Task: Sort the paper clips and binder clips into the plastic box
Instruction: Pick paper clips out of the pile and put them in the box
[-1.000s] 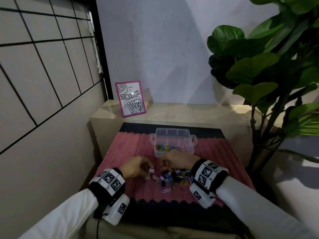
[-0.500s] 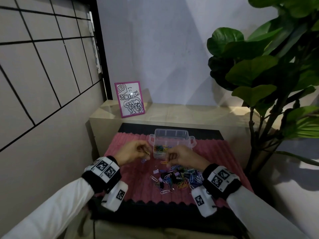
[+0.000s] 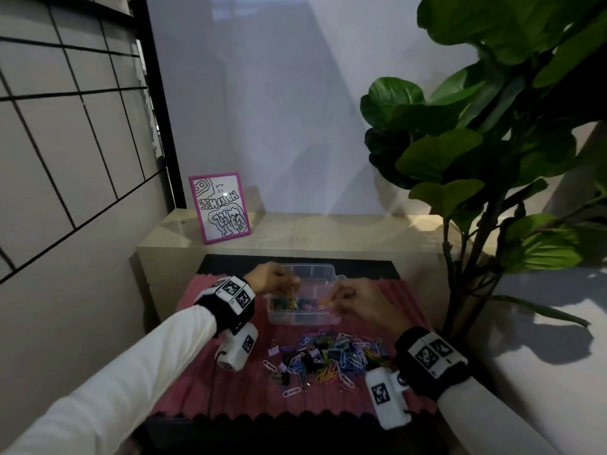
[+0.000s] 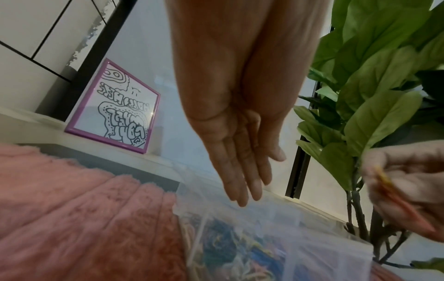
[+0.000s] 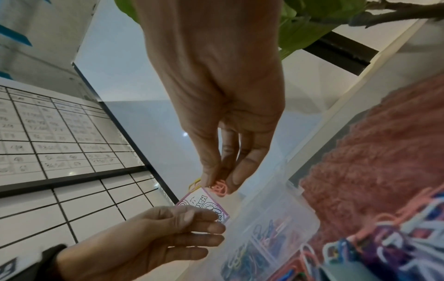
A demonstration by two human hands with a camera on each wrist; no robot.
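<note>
The clear plastic box [image 3: 303, 319] stands on the pink ribbed mat [image 3: 230, 382] and holds several coloured paper clips. My left hand [image 3: 279, 284] hovers over its left half with fingers [image 4: 242, 182] straight and nothing in them. At the box's right side, my right hand [image 3: 341, 298] pinches an orange paper clip [image 5: 219, 189] and a yellow one [image 5: 195, 185] between thumb and fingertips above the box [image 5: 283, 207]. A loose pile of paper clips and binder clips [image 3: 328, 356] lies on the mat in front of the box, between my wrists.
A pink-framed drawing [image 3: 219, 207] leans on the pale ledge [image 3: 328, 231] behind the mat. A large-leafed plant [image 3: 476, 159] crowds the right side. A tiled wall [image 3: 65, 159] runs close along the left.
Both hands rose from the pile and moved forward over the box. The left hand's fingers have straightened and hold nothing now. The right hand still pinches its clips.
</note>
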